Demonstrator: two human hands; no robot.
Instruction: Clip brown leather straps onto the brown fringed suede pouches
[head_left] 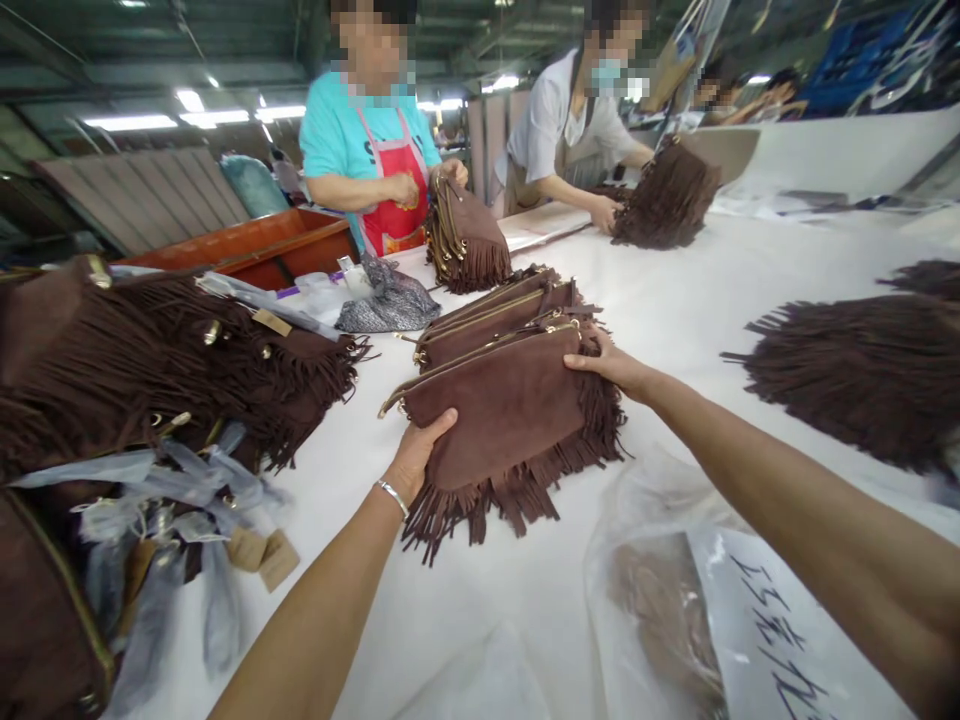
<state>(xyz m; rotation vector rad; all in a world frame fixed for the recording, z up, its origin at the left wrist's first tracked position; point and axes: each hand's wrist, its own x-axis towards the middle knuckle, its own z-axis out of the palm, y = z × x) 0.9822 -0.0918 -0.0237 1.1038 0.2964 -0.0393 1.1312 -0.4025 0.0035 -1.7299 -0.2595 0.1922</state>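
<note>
A brown fringed bag (502, 410) with a gold zip along its top edge stands tilted in front of me on the white table (480, 610). My left hand (416, 455) grips its left side, thumb on the front face and the other fingers hidden behind. At the upper right corner my right hand (606, 360) holds the same bag, thumb in front. More bags of the same kind (487, 320) lean in a row directly behind it. Dark fringe hangs from its lower and right edges.
Brown fringed bags (150, 370) with plastic-wrapped parts and paper tags (279, 560) lie at left. A fringe pile (862, 370) is at right, a clear plastic bag (660, 600) near front. Across the table, two people handle bags (469, 240); an orange bin (277, 245) stands behind.
</note>
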